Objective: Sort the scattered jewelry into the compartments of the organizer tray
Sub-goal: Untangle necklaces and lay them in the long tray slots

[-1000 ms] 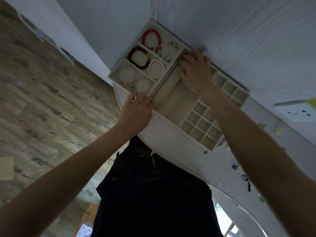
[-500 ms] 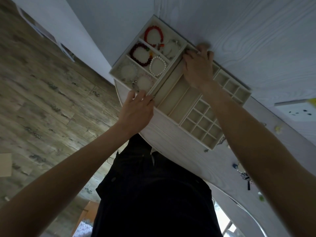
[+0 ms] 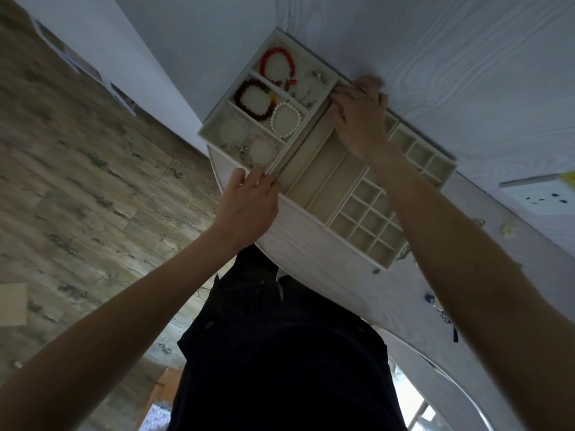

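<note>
Both hands — left [image 3: 249, 200], right [image 3: 361, 119] — grip the bracelet tray [image 3: 214, 126] ends.

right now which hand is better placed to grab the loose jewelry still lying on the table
Right. The loose jewelry lies on the table under the right forearm's side, past the grid tray. The left hand sits at the bracelet tray, farther away.

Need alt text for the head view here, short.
Both hands hold a bracelet tray stacked on a larger organizer tray: left hand at its near corner, right hand at the far one. Small jewelry pieces lie scattered on the white table.
</note>
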Motion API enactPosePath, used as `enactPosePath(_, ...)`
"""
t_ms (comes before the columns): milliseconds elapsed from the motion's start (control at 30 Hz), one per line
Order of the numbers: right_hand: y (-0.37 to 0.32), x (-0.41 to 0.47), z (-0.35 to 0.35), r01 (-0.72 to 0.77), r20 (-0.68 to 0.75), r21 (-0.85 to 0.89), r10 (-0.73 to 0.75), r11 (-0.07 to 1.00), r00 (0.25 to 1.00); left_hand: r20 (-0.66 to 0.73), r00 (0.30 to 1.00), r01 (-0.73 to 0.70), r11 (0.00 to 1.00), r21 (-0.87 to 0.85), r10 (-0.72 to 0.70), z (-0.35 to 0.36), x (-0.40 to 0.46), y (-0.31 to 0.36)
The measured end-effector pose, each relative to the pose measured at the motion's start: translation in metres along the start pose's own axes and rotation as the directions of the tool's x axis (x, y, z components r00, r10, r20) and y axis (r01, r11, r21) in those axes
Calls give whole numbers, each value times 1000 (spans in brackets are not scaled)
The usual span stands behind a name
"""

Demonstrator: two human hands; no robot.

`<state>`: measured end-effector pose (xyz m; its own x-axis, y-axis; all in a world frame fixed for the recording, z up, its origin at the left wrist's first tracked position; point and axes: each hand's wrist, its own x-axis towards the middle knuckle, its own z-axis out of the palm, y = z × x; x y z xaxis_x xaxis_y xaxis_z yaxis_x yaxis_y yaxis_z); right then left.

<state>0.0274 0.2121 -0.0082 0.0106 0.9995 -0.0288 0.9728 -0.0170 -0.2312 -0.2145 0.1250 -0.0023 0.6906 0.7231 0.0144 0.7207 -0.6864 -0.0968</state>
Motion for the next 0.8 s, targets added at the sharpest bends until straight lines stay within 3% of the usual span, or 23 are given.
enactPosePath(133, 2, -15, -6, 35, -145, 211, -4, 977, 989, -31, 999, 1, 987, -162, -6, -11, -3, 0)
enactPosePath(233, -2, -48, -26, 87, -257, 346, 6, 934, 966, -65, 996, 22, 900, -434, -55, -23, -1, 11)
enactPosePath(367, -5, -129, -53, 130, -450, 341, 40, 931, 892, -19, 971, 110, 516, -849, -239, -47, 17, 58)
enactPosePath(433, 6, -181, -54, 33, -475, 286, 112, 958, 873, 52, 969, 135, 342, -930, -241, -59, 31, 97)
enactPosePath(467, 11, -205, -51, -35, -459, 273, 162, 961, 874, 69, 975, 135, 317, -939, -210, -61, 37, 114)
enactPosePath(567, 40, -278, -38, -274, -375, 214, 338, 938, 863, 96, 995, 83, 433, -898, 9, -57, 50, 166)
enactPosePath(667, 69, -332, -24, -467, -291, 150, 490, 872, 822, 124, 963, -36, 571, -820, 239, -44, 54, 201)
enactPosePath(733, 85, -356, -23, -551, -230, 176, 578, 816, 782, 50, 941, -236, 754, -613, 335, -34, 56, 221)
enactPosePath(800, 97, -369, -21, -549, -173, 187, 577, 815, 798, 6, 928, -339, 854, -395, 371, -31, 59, 235)
